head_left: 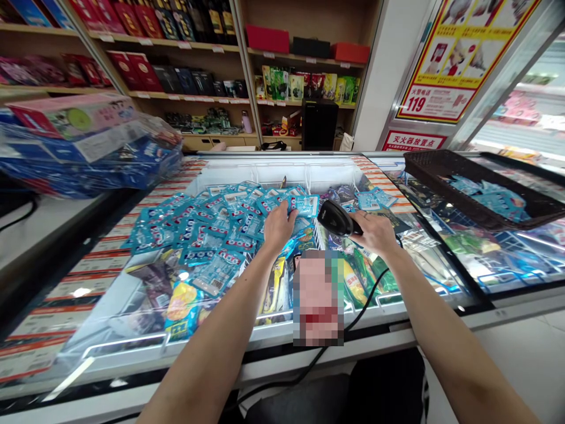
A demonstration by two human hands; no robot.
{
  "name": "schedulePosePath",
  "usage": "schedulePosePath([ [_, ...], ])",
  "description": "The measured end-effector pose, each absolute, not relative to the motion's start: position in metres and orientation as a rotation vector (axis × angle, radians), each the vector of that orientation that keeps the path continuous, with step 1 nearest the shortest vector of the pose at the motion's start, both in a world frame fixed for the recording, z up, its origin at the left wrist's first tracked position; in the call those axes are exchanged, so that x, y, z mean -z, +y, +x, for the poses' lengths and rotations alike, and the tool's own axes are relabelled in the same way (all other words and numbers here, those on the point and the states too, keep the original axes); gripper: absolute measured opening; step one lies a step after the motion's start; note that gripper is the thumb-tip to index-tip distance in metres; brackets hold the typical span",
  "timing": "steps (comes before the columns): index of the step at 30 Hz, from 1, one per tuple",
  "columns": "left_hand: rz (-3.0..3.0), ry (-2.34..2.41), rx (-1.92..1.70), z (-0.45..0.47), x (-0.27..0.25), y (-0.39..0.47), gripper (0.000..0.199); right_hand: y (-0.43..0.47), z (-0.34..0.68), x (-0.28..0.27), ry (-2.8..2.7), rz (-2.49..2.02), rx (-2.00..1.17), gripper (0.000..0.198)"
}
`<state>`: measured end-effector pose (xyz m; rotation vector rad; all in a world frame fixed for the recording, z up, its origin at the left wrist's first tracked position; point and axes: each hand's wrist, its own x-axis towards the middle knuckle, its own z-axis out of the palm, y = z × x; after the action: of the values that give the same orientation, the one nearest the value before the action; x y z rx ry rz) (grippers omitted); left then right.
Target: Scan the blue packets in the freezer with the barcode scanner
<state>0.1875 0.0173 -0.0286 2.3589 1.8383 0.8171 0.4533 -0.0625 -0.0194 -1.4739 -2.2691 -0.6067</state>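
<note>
My left hand has its fingers closed on the near left end of a light-blue ice-pop packet, whose barcode label faces up. In my right hand is a black handheld barcode scanner, its head pointing left toward that packet and close to it. Many similar blue packets lie in a loose pile on the freezer's glass top, left of and beyond my left hand. A couple more blue packets rest on the glass beyond the scanner. The scanner's cable runs down over the freezer's front edge.
A dark brown basket with blue packets inside stands on the right. Plastic-wrapped boxes are stacked at far left. A pixelated patch covers something near the front edge. Stocked shelves line the back, beside a white pillar.
</note>
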Motion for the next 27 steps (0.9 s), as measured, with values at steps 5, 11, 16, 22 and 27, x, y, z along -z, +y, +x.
schedulePosePath([
  [5, 2.364, 1.853, -0.812, 0.188, 0.028, 0.017, 0.031, -0.062, 0.453, 0.019, -2.257, -1.48, 0.603, 0.038],
  [11, 2.37, 1.853, -0.821, 0.188, 0.029, 0.018, 0.031, -0.062, 0.453, 0.02, -2.238, -1.454, 0.621, 0.037],
  [16, 2.31, 1.821, -0.875, 0.188, 0.029, 0.016, 0.037, -0.062, 0.455, 0.02, -2.204, -1.473, 0.625, 0.035],
  [22, 2.252, 1.65, -1.117, 0.188, 0.032, 0.017, 0.06, -0.061, 0.464, 0.019, -2.118, -1.567, 0.694, 0.035],
  [27, 2.345, 1.59, -1.263, 0.19, 0.034, 0.019, 0.062, -0.06, 0.47, 0.02, -2.063, -1.601, 0.737, 0.033],
])
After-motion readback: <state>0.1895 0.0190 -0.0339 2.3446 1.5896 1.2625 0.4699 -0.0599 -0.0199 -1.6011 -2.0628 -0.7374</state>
